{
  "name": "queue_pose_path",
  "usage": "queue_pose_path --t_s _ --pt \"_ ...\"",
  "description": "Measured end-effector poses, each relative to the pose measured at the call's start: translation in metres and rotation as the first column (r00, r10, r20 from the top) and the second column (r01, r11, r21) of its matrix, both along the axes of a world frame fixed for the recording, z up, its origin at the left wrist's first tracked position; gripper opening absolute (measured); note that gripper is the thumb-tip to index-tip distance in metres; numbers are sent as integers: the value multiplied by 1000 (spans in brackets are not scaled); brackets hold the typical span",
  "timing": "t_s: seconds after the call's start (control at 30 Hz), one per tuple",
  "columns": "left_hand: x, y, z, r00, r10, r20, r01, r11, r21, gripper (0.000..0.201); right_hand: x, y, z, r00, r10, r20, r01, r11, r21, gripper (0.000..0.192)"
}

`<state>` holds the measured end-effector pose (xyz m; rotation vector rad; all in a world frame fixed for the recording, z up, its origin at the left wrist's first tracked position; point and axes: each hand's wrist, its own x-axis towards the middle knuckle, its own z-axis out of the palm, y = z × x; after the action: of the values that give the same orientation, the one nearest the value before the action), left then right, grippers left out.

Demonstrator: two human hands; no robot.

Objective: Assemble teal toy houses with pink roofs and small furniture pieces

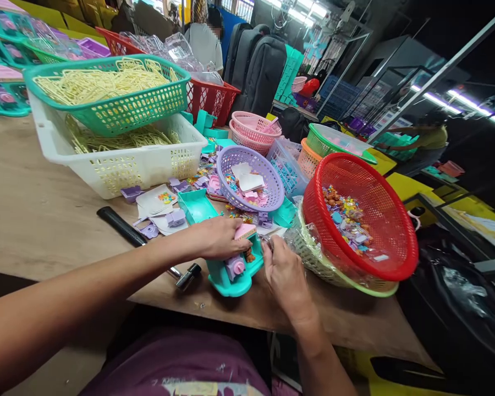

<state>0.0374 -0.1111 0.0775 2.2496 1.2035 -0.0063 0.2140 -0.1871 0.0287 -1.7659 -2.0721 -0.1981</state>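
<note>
The desk (33, 220) is crowded from where I stand, and the crowding looks like the main hazard. The biggest pile is the white basket (119, 159) of yellow wire pieces with a green basket (119, 104) stacked on it; the top one sits askew, so a knock could tip it. To the right, the red basket (367, 220) of small coloured bits leans steeply inside another basket, hanging past the desk edge; a nudge from the right forearm could, I think, spill it to the floor. The purple basket (251, 179) also rests tilted on loose parts.

Close to the near edge lies the teal toy piece (235, 272), part of it overhanging, so it might slide off under pressure. The left hand (218, 237) is closed over its top, pressing on a pink part (245, 231). The right hand (282, 272) touches its right side, fingers curled in narrow, pinching something too small to make out. The hammer (148, 242) lies just beside the left wrist and could be swept off.
</note>
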Motion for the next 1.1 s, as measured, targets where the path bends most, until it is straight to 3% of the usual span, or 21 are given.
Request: queue_pose_path --t_s 0.1,0.23,0.4,0.6,0.8,1.1 --pt "2 2 4 998 -32 -52 32 999 -17 42 8 2 11 995 53 -79 -61 993 -106 18" --pt "4 2 7 995 -51 -86 53 998 25 46 12 0 19 999 40 -33 -45 983 -177 16" --pt "2 -1 5 998 -31 -63 32 999 17 45 9 -5 -3 971 -22 -238 2 996 -87 21" --pt "1 2 2 999 -18 -37 18 1000 -2 50 10 -3 -20 869 65 -491 -70 998 10 25" --pt "0 3 2 1000 -19 -4 19 1000 -25 46 8 -3 -25 900 87 -426 -49 994 98 21" --pt "2 -2 -3 999 -41 1 40 998 55 35 3 3 -27 957 117 -265 -46 965 258 15"
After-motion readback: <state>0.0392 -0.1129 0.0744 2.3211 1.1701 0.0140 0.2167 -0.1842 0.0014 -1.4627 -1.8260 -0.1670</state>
